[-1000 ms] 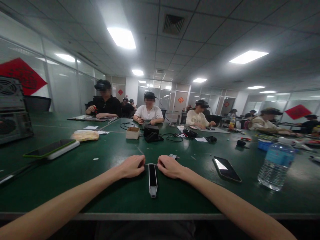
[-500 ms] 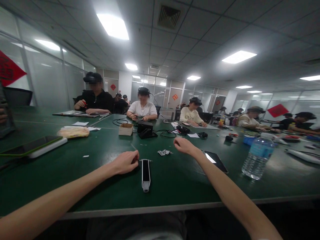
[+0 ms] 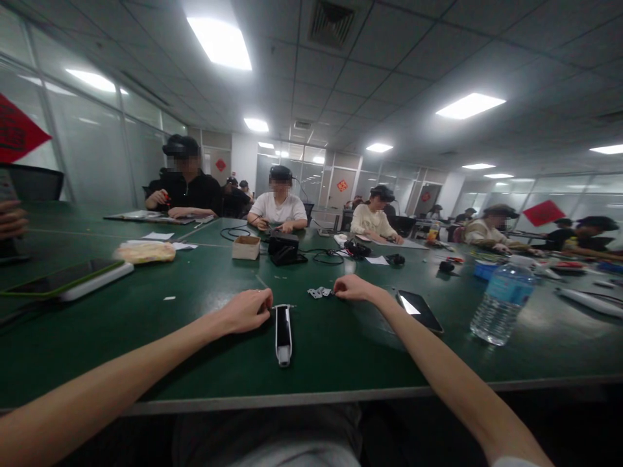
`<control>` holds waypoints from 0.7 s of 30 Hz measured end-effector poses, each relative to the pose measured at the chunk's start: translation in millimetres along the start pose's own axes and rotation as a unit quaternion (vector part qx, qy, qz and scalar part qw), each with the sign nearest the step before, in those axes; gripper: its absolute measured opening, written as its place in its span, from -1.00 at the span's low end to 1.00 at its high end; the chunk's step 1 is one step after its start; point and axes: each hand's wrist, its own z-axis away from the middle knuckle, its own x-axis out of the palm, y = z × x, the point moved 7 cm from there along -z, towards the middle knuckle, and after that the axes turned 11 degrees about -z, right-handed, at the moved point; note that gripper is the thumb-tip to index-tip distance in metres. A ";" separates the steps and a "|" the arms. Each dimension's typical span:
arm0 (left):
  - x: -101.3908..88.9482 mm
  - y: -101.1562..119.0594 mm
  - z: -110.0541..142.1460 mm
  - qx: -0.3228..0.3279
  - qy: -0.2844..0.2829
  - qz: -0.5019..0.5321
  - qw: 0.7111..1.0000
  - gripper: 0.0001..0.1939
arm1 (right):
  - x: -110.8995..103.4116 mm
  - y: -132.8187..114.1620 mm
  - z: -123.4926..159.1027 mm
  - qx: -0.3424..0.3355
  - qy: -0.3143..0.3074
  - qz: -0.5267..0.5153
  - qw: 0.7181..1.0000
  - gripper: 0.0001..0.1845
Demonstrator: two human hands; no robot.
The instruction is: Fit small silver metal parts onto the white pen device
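A slim white device with a dark top (image 3: 283,334) lies on the green table, pointing away from me. Thin metal bits stick out sideways at its far end. Curled fingers of my left hand (image 3: 247,310) rest by that far end, on its left; what they pinch, if anything, is hidden. Further off lies a small pile of grey-white flat pieces (image 3: 318,293). My right hand (image 3: 354,288) has its fingertips pinched together at the pile's right edge, and I cannot make out what is between them.
A phone (image 3: 419,310) and a water bottle (image 3: 503,301) stand to the right. Ahead are a small box (image 3: 246,247) and a black stand (image 3: 283,249). On the left lie a wrapped packet (image 3: 145,251) and a green-edged tablet (image 3: 61,279). Several people sit around the table.
My right hand has come down and slightly left to the right edge of the small pieces. My left hand stays beside the device. The view has tilted slightly.
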 end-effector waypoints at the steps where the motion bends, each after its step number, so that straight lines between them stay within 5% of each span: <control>1: 0.0 0.3 0.0 0.000 -0.002 -0.002 1.000 -0.88 | 0.1 -0.5 0.4 0.000 -0.001 -0.001 1.000 -0.74; 21: -0.9 0.0 0.2 -0.002 0.006 -0.022 1.000 -0.89 | 1.3 0.2 -2.1 0.016 0.003 0.022 1.000 -0.77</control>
